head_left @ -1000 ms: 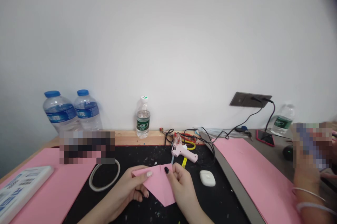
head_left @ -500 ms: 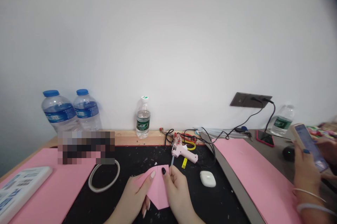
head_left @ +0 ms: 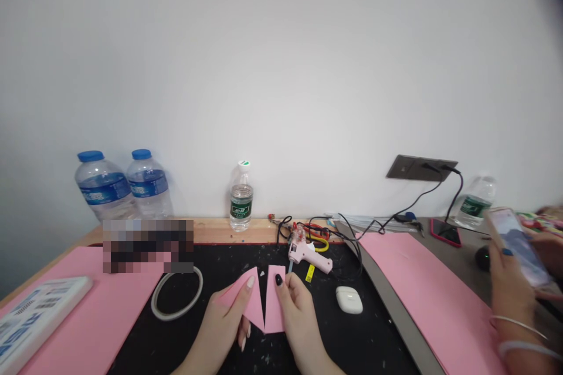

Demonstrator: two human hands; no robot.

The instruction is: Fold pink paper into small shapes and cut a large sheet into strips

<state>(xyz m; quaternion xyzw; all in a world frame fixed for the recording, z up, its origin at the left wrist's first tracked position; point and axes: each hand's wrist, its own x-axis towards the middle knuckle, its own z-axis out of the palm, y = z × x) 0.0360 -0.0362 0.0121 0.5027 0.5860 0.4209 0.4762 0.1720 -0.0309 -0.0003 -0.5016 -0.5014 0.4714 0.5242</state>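
My left hand (head_left: 224,319) pinches the left flap of a pink paper piece (head_left: 255,301) over the black mat (head_left: 211,281). My right hand (head_left: 297,310) pinches the right flap (head_left: 275,304) with a dark-nailed thumb on top. A narrow V-shaped gap now splits the paper from its top edge down to a point near the bottom. Both hands are closed on the paper, side by side, near the table's front edge.
A pink glue gun (head_left: 305,253) and tangled cables lie just behind my hands; a white earbud case (head_left: 349,299) sits to the right, a tape ring (head_left: 176,293) to the left. Pink sheets (head_left: 422,293) flank the mat. Another person's hand holds a phone (head_left: 514,240) at far right. Water bottles (head_left: 241,199) stand by the wall.
The single pink piece has parted at its top into two flaps with a gap between them. My hands have shifted slightly apart and toward me.
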